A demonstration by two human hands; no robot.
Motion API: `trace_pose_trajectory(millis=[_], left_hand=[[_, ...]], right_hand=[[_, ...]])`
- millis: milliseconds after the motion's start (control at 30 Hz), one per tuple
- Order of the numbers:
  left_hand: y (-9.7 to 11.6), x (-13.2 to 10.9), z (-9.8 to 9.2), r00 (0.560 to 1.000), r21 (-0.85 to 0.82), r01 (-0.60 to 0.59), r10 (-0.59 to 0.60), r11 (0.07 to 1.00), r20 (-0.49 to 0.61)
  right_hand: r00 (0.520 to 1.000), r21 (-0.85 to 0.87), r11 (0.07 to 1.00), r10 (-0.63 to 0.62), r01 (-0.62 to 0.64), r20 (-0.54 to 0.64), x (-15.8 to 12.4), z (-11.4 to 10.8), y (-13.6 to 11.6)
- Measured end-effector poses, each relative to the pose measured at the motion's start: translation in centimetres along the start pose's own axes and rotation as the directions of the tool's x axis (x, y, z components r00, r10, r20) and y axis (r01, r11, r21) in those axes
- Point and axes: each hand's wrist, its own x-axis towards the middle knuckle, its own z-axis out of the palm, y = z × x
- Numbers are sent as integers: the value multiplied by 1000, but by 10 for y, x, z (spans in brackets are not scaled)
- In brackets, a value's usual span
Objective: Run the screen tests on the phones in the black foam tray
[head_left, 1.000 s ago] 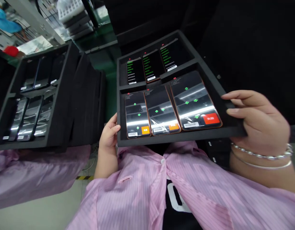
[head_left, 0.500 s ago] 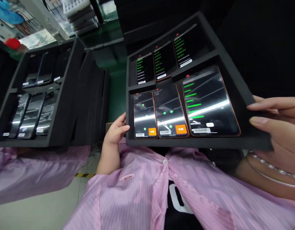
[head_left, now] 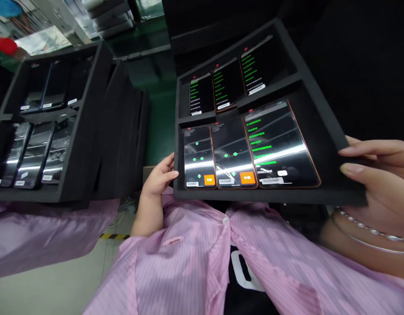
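Both my hands hold a black foam tray (head_left: 307, 196) in front of my body, its far side tilted up to the right. My left hand (head_left: 159, 175) pinches its left edge near the front corner. My right hand (head_left: 382, 166) grips its right edge, thumb on top and the other fingers partly hidden. Two rows of smartphones lie in the tray. In the near row, a phone with arrows (head_left: 198, 148) and a second one (head_left: 235, 146) show orange buttons; the phone at their right (head_left: 280, 144) shows green text lines. A far-row phone (head_left: 226, 85) also shows green text.
At left another black foam tray (head_left: 66, 153) with several dark phones tops a stack, a co-worker's pink sleeve (head_left: 57, 232) below it. Light trays (head_left: 113, 22) are piled at the back. A red object (head_left: 5, 45) is at far left.
The right near-row phone has slid left against its neighbour, and its text is sharper. A left and a right arrow now show clearly on the leftmost phone. The neighbouring tray sits further left in view.
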Motion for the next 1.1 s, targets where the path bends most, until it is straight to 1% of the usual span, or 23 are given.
trace_pose_trajectory(millis=[100, 167, 300, 400, 533, 633, 733, 800, 833, 900, 933, 967, 1000, 1033, 1067, 1100], left_hand=[[11, -3, 7, 997, 1, -66, 66, 998, -31], [21, -6, 16, 995, 23, -90, 91, 996, -42], [44, -12, 39, 982, 78, -140, 149, 987, -115], [55, -15, 51, 975, 118, -147, 164, 982, -148], [56, -18, 53, 978, 99, -133, 146, 986, -147], [52, -17, 46, 980, 87, -130, 142, 988, -140], [43, -9, 29, 983, 151, -137, 154, 979, -105], [31, -1, 14, 980, 263, -147, 176, 954, -90], [23, 2, 7, 978, 329, -143, 184, 933, -98], [7, 6, -5, 975, 438, -103, 177, 893, -133], [-1, 6, -9, 976, 459, -72, 158, 885, -153], [-7, 5, -12, 977, 467, -45, 136, 883, -163], [-12, 3, -12, 980, 477, -29, 119, 879, -160], [-15, 1, -11, 983, 496, -26, 113, 868, -147], [-16, -2, -9, 985, 526, -35, 120, 850, -128], [-15, -4, -7, 985, 567, -52, 135, 822, -106]], right_hand=[[995, -3, 998, 64, -64, -74, 5, 5, -2], [987, 7, 995, 99, -99, -125, 9, 5, 0], [975, 47, 995, 95, -87, -202, 14, 2, 6], [977, 77, 996, 64, -49, -201, 12, 1, 6], [986, 40, 999, 29, -23, -166, 12, -1, 7], [993, 25, 1000, -2, 5, -114, 19, -3, 23], [1000, 62, 998, -2, 4, -20, 23, -5, 57], [996, 58, 998, 32, -37, 83, 22, -6, 83], [987, 44, 997, 50, -57, 156, 20, -6, 96], [944, 19, 997, 58, -68, 324, 15, -8, 117], [913, 12, 999, 42, -51, 405, 14, -9, 125], [887, 6, 1000, -1, -2, 463, 14, -10, 130], [868, -9, 996, -68, 83, 492, 15, -12, 133], [857, -31, 978, -163, 204, 489, 18, -13, 134], [843, -56, 939, -277, 339, 461, 22, -12, 131], [817, -73, 887, -385, 456, 429, 27, -11, 127]])
